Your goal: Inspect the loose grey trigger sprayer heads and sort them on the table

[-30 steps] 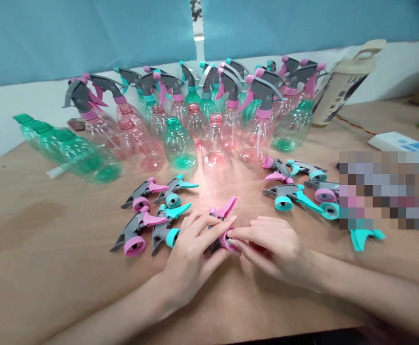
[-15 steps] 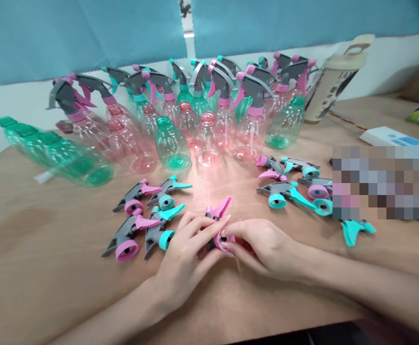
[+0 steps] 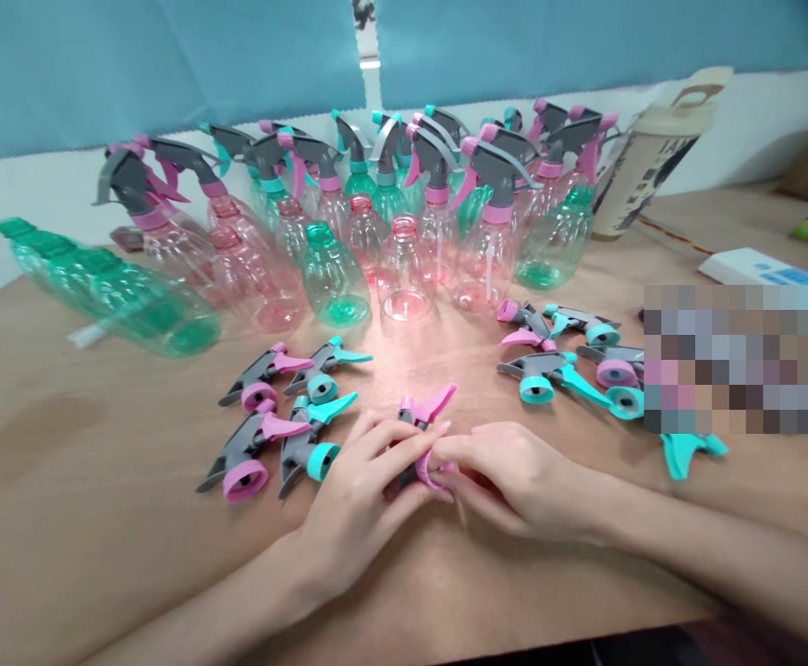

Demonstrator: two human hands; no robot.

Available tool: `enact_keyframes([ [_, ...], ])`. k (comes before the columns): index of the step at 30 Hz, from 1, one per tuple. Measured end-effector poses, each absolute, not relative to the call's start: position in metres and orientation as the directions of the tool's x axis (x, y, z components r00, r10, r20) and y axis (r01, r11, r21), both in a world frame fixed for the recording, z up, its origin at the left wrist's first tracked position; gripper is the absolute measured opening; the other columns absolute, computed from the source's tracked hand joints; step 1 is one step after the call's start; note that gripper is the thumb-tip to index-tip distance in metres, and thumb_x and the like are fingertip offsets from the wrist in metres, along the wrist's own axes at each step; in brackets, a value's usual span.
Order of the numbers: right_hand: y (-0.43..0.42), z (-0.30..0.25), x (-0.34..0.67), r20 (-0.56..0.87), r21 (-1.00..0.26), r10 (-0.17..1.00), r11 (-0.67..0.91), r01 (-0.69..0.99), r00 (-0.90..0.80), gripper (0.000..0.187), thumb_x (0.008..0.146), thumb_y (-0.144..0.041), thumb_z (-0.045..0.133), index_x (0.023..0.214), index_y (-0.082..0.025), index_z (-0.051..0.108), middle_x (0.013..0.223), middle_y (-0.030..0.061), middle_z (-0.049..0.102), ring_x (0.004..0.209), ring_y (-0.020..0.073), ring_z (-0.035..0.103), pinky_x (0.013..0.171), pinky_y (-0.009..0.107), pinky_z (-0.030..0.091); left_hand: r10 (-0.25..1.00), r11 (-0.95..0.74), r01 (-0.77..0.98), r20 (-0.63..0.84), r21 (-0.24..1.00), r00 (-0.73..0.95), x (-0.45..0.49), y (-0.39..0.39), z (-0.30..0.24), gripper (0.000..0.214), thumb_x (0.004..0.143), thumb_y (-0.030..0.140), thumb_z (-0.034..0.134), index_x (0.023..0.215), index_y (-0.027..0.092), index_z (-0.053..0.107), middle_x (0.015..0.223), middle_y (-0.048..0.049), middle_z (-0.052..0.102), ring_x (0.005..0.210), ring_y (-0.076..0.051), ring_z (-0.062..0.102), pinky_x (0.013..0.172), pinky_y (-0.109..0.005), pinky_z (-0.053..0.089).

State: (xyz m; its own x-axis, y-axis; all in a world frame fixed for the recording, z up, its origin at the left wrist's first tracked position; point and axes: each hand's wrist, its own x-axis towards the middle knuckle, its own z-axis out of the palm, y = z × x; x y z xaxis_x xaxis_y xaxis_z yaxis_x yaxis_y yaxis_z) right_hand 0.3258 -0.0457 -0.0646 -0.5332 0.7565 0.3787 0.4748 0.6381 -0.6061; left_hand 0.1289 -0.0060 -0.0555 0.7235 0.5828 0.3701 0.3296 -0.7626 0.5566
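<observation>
Low over the table's front, my left hand (image 3: 359, 486) is closed around a grey-and-pink trigger spray head (image 3: 434, 404), its pink trigger pointing up and away. The pink collar (image 3: 429, 470) of that spray head faces my right hand (image 3: 519, 476). Thumb and forefinger of the right hand are pinched together at the collar's opening; whatever lies between the fingertips is hidden. Just left of my left hand lie several loose spray heads, among them one with a turquoise collar (image 3: 322, 462) and one with a pink collar (image 3: 245, 481).
More loose spray heads (image 3: 535, 388) lie to the right, near a blurred-out patch. Behind stand clear pink bottles (image 3: 404, 277) and green bottles (image 3: 336, 287), several topped with spray heads. Green bottles (image 3: 189, 333) form a row at left. A tumbler (image 3: 643, 176) and white box (image 3: 757, 268) stand right.
My right fingertips have moved further into the pink collar's opening and now cover more of it. The left hand keeps its hold. The whole view has shifted slightly.
</observation>
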Motion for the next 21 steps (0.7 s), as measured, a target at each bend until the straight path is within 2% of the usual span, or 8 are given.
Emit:
enact_keyframes([
  [5, -0.044, -0.066, 0.326, 0.401, -0.516, 0.714, 0.694, 0.502, -0.575, 0.015, 0.090, -0.014, 0.041, 0.087, -0.018, 0.055, 0.070, 0.0001, 0.059, 0.062, 0.0127, 0.055, 0.057, 0.025, 0.041, 0.568, -0.768, 0.309, 0.375, 0.561, 0.732, 0.129, -0.006, -0.056, 0.041, 0.088, 0.021, 0.060, 0.128, 0.025, 0.053, 0.098, -0.0060, 0.063, 0.088, -0.020, 0.051, 0.075, -0.034, 0.049],
  [10, -0.041, -0.061, 0.328, 0.375, -0.543, 0.704, 0.694, 0.473, -0.603, 0.010, 0.086, -0.012, 0.046, 0.089, -0.018, 0.054, 0.074, -0.0005, 0.060, 0.065, 0.0121, 0.055, 0.062, 0.025, 0.043, 0.559, -0.761, 0.302, 0.345, 0.574, 0.754, 0.129, -0.006, -0.055, 0.023, 0.086, 0.018, 0.062, 0.109, 0.021, 0.063, 0.095, -0.0053, 0.064, 0.088, -0.021, 0.050, 0.076, -0.033, 0.048],
  [12, -0.040, -0.060, 0.330, 0.349, -0.557, 0.705, 0.686, 0.468, -0.617, 0.015, 0.080, -0.011, 0.051, 0.093, -0.019, 0.054, 0.075, -0.0013, 0.060, 0.065, 0.0126, 0.055, 0.062, 0.026, 0.042, 0.559, -0.756, 0.306, 0.328, 0.578, 0.762, 0.129, -0.007, -0.056, 0.015, 0.086, 0.018, 0.061, 0.101, 0.019, 0.064, 0.094, -0.0057, 0.064, 0.088, -0.021, 0.051, 0.076, -0.033, 0.048],
  [15, -0.040, -0.060, 0.331, 0.317, -0.557, 0.704, 0.681, 0.476, -0.636, 0.020, 0.075, -0.010, 0.052, 0.093, -0.019, 0.053, 0.072, -0.0025, 0.058, 0.062, 0.0130, 0.052, 0.060, 0.026, 0.041, 0.561, -0.749, 0.310, 0.311, 0.586, 0.767, 0.129, -0.007, -0.056, 0.014, 0.086, 0.016, 0.062, 0.099, 0.019, 0.063, 0.095, -0.0054, 0.064, 0.088, -0.020, 0.051, 0.075, -0.032, 0.048],
  [18, -0.041, -0.058, 0.332, 0.318, -0.519, 0.687, 0.703, 0.487, -0.654, 0.018, 0.076, -0.010, 0.050, 0.091, -0.018, 0.054, 0.068, -0.0025, 0.055, 0.060, 0.0129, 0.050, 0.058, 0.026, 0.039, 0.561, -0.737, 0.301, 0.300, 0.605, 0.771, 0.130, -0.007, -0.056, 0.015, 0.085, 0.015, 0.062, 0.099, 0.019, 0.062, 0.096, -0.0047, 0.064, 0.088, -0.020, 0.052, 0.075, -0.031, 0.048],
  [21, -0.041, -0.053, 0.335, 0.349, -0.420, 0.660, 0.745, 0.519, -0.665, 0.013, 0.083, -0.012, 0.047, 0.089, -0.018, 0.057, 0.068, -0.0013, 0.058, 0.058, 0.0128, 0.049, 0.055, 0.026, 0.036, 0.565, -0.718, 0.292, 0.283, 0.632, 0.775, 0.130, -0.007, -0.055, 0.017, 0.084, 0.015, 0.063, 0.101, 0.019, 0.063, 0.097, -0.0040, 0.063, 0.089, -0.019, 0.052, 0.077, -0.030, 0.047],
])
